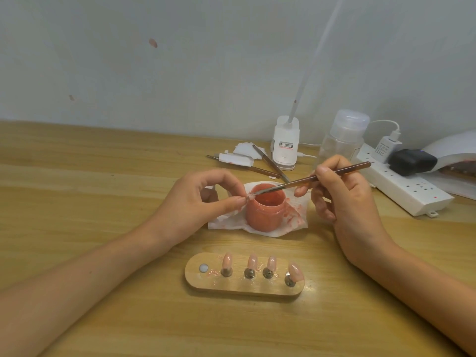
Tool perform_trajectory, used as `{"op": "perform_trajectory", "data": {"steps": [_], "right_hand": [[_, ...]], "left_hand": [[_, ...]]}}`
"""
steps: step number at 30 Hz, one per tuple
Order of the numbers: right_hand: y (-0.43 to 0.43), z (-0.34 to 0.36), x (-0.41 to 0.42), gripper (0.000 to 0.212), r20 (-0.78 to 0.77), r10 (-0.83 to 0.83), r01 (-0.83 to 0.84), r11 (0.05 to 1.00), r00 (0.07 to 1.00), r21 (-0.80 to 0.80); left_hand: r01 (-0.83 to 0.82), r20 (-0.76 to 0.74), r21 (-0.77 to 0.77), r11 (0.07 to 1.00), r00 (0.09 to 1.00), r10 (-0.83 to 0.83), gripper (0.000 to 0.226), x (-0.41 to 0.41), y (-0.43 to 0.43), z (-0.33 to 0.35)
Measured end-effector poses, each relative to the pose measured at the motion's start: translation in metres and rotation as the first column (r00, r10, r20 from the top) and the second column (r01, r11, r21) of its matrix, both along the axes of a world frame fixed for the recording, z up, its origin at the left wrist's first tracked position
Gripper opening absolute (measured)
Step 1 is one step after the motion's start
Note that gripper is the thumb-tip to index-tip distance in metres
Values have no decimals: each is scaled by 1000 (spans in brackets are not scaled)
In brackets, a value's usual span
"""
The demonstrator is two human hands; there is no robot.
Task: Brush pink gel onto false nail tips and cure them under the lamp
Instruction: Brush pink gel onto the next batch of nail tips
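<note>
My left hand [203,199] pinches a small false nail tip [249,196] between thumb and forefinger, just left of the open pink gel jar [265,210]. My right hand [342,191] grips a brown brush [322,176], its bristles touching the held tip above the jar's rim. The jar stands on a pink-stained white tissue [291,222]. In front lies a wooden holder [244,287] with several pink nail tips [252,261] standing on metal pegs and one bare white spot at its left end. The white curing lamp [453,150] sits at the far right edge.
A white power strip [407,186] with a black plug and a charger lies right of my right hand. Behind the jar stand a desk lamp base [285,145], a clear pump bottle [342,137], spare brushes [270,163] and white wipes [239,155]. The wall closes the table's back.
</note>
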State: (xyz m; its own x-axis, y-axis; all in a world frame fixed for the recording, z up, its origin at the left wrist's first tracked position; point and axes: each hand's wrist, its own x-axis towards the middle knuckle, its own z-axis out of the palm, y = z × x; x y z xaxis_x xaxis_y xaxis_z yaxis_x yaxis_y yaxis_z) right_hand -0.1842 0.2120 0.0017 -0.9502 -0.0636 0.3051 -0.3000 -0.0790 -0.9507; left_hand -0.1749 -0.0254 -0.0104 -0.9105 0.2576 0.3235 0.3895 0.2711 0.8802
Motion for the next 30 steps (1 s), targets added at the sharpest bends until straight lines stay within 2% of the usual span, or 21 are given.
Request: {"op": "perform_trajectory", "data": {"steps": [3, 7, 12, 16, 20, 22, 25, 27, 30], "right_hand": [[2, 0, -1, 17, 13, -36, 37, 999, 999, -24], [0, 1, 1, 20, -39, 38, -38, 999, 999, 0], [5, 3, -1, 18, -41, -57, 57, 998, 998, 0], [24, 27, -2, 16, -208, -63, 74, 996, 976, 46], [45, 45, 0, 10, -407, 57, 67, 957, 912, 283], [58, 40, 7, 11, -497, 154, 121, 870, 854, 477], [75, 22, 20, 14, -600, 369, 301, 611, 710, 732], [80, 12, 27, 17, -621, 487, 439, 443, 614, 782], [83, 9, 35, 21, -532, 560, 455, 285, 635, 844]], "left_hand": [[-8, -5, -3, 1000, 1000, 8, 11, 0, 1, 0], [-7, -18, -14, 1000, 1000, 6, 15, 0, 1, 1], [-20, -38, -40, 999, 999, 18, 11, 1, 1, 1], [-21, -45, -50, 999, 999, 18, 13, 4, 1, 2], [-90, -57, -43, 995, 994, 88, 8, 8, -1, 9], [-130, -38, 19, 991, 991, 130, 6, 11, -4, 17], [-135, 32, 109, 985, 991, 133, 3, 17, -10, 32], [-82, 57, 94, 992, 995, 77, 7, 25, -15, 39], [-21, 77, -3, 1000, 997, 21, 20, 43, -23, 36]]}}
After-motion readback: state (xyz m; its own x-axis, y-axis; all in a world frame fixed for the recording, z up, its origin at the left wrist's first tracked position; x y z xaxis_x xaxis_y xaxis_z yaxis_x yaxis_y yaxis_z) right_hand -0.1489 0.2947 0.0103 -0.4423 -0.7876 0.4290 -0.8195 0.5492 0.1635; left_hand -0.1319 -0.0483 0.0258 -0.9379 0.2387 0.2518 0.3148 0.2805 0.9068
